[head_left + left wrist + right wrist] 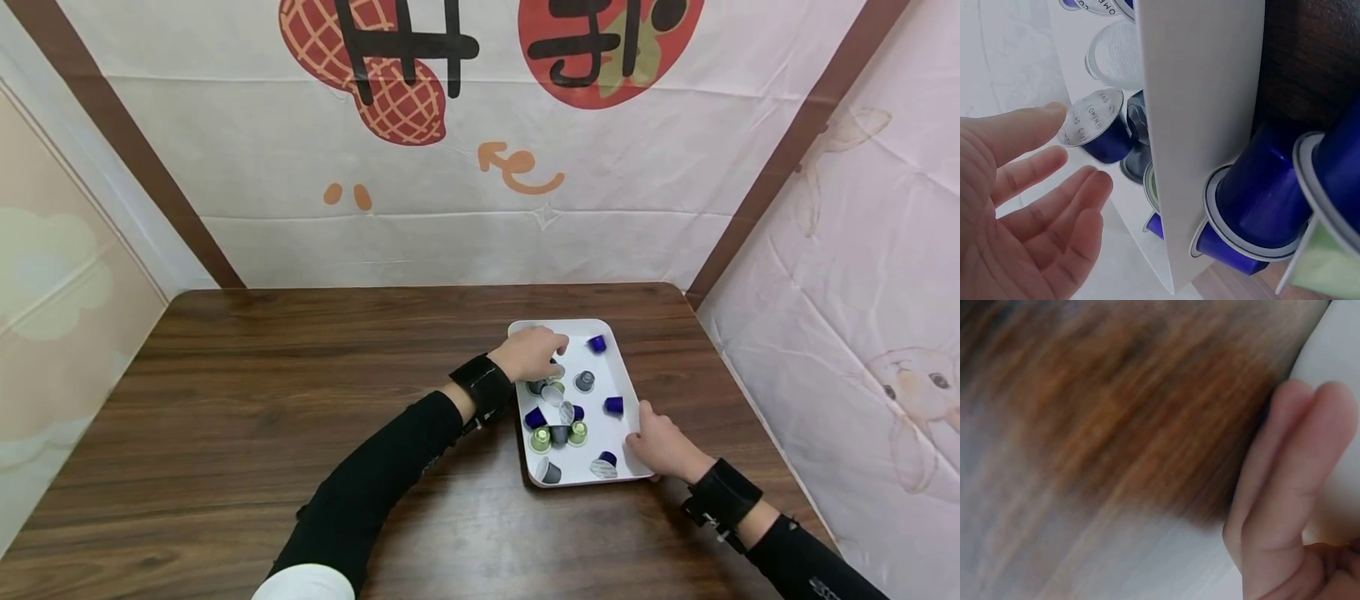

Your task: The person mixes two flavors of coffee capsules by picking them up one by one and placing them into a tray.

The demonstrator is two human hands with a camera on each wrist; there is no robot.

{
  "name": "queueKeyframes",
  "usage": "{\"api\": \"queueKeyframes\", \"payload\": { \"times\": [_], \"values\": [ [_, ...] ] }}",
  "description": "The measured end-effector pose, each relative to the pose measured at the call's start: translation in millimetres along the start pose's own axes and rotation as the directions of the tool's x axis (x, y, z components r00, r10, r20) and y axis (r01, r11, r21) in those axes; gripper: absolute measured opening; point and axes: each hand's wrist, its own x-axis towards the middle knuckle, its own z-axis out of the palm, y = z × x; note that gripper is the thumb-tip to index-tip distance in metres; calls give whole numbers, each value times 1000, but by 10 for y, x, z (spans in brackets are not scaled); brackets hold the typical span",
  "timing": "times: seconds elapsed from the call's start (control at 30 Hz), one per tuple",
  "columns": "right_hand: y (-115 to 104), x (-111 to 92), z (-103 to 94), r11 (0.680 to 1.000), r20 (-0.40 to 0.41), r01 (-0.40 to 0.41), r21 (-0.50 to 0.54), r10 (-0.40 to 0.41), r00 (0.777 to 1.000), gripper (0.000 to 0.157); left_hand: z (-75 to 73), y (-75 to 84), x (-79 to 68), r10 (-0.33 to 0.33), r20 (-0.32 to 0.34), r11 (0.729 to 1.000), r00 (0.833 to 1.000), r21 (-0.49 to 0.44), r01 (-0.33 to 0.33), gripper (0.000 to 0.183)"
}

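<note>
A white tray (pixel 592 444) bears several coffee capsules in blue, grey and green, some upright and some on their sides. My left hand (pixel 528 354) is over the tray's far left part. In the left wrist view its fingers are spread and loosely bent. The thumb tip is at the silver lid of a tilted blue capsule (pixel 1110 142); whether it touches cannot be told. My right hand (pixel 663 443) grips the tray's near right edge. In the right wrist view, fingers (pixel 1291 469) lie along the tray's side.
The tray stands on a dark wooden table (pixel 300 375), towards its right side. A blue capsule (pixel 597 343) lies near the tray's far right corner, and a grey capsule (pixel 585 381) stands near the middle. A printed curtain (pixel 450 242) hangs behind the table.
</note>
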Motion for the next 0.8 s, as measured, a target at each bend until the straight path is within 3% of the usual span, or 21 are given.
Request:
{"api": "queueKeyframes", "payload": {
  "times": [0.23, 0.5, 0.7, 0.8],
  "values": [
    [-8, -20, 10, 1000, -12, 19, -3, -19, 1000, 53, -36, -129, -88, -47, 3, 999, 999, -18, 47, 23],
    [-6, -46, -11, 999, -17, 36, -5, -36, 999, 52, -80, -422, -240, -100, -19, 994, 995, -53, 99, 21],
    [-11, -50, -13, 999, -13, 44, -14, -44, 999, 51, -77, -572, -366, -123, 23, 990, 992, -65, 124, 6],
    [-17, -50, -4, 999, -10, 42, -17, -42, 999, 51, -50, -609, -402, -150, 61, 983, 987, -93, 156, 9]
  ]
}}
